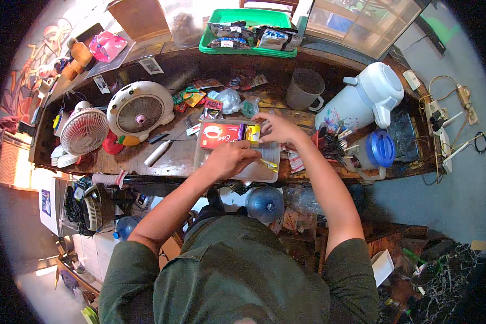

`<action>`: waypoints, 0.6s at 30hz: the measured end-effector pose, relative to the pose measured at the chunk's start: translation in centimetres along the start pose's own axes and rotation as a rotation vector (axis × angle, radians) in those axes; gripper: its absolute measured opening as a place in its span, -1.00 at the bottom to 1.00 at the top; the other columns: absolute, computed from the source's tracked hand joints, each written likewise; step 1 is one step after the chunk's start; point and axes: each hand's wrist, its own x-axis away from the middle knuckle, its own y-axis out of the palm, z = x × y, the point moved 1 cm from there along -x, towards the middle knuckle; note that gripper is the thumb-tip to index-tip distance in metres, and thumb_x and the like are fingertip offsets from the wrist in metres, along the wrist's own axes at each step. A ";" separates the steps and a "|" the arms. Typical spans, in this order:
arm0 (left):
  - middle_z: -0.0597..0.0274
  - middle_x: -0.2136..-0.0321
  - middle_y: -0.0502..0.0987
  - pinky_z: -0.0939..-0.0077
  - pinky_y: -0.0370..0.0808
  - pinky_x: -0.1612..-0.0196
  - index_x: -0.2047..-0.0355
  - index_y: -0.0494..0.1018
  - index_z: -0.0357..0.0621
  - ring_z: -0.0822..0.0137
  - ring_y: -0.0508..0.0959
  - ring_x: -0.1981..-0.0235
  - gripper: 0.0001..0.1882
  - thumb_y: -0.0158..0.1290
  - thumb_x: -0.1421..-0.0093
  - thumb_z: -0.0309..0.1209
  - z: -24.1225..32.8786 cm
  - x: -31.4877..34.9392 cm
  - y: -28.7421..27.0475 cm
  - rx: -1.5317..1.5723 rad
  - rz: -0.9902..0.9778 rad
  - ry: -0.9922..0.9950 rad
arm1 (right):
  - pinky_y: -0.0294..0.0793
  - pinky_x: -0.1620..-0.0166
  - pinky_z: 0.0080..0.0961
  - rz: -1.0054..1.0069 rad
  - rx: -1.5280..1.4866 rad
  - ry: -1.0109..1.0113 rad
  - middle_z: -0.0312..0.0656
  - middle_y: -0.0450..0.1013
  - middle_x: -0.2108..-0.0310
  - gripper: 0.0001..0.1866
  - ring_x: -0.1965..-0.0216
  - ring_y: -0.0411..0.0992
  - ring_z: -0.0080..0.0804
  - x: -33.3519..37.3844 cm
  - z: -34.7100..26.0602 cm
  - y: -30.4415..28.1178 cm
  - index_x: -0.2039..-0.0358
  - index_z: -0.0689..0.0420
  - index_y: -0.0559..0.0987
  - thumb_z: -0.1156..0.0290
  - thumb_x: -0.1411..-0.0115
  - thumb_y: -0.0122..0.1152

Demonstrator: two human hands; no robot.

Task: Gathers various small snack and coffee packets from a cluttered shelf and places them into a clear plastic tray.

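Both hands work over a clear plastic tray (254, 171) that lies on the dark wooden counter (183, 156), in the middle of the scene. The left hand (229, 157) rests on the near part of the tray, fingers curled down onto something small and yellow (268, 163); whether it truly pinches it cannot be told. The right hand (275, 127) is just beyond, at the tray's far right corner, fingertips closed on a small yellow packet (252, 132). The two hands are near each other but not touching.

A red box (220, 134) lies in the far left part of the tray, right beside the yellow packet.

To the left on the counter stand two small fans (137, 110), one cream, one white, with a white marker (156, 153) near them. Farther back sits a green basket (243, 16) holding packets. To the right stand a grey mug (305, 89), a white thermos jug (364, 97) and a clear jar with a blue lid (380, 148). A large blue water bottle (264, 204) stands below the counter edge.
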 end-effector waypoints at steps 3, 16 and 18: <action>0.16 0.31 0.56 0.19 0.56 0.31 0.14 0.59 0.06 0.03 0.61 0.36 -0.80 0.10 -0.22 -0.40 0.6 -1.4 0.1 -0.053 -0.084 -0.009 | 0.51 0.07 -0.44 0.033 -0.037 -0.053 -0.22 0.49 0.03 -0.47 0.10 0.47 -0.49 0.0 2.1 0.2 -0.19 0.05 0.40 0.53 -0.19 0.22; 0.08 0.02 0.57 0.09 0.55 0.06 -0.03 0.52 0.00 -0.05 0.59 0.09 -0.60 0.09 -0.14 -0.40 -3.1 -9.3 2.1 -0.146 -0.236 0.032 | 0.48 0.07 -0.40 0.700 -0.413 0.030 -0.20 0.52 0.17 -0.72 0.16 0.52 -0.41 8.9 -0.1 2.1 0.04 0.14 0.49 0.27 -0.33 0.16; 0.09 0.06 0.59 0.09 0.56 0.08 0.00 0.54 -0.01 -0.04 0.60 0.11 -0.62 0.10 -0.14 -0.37 -3.3 -9.9 3.0 -0.151 -0.227 0.041 | 0.49 0.11 -0.40 0.752 -0.354 0.047 -0.18 0.51 0.18 -0.66 0.21 0.52 -0.38 9.8 -0.7 3.7 0.02 0.14 0.47 0.23 -0.29 0.21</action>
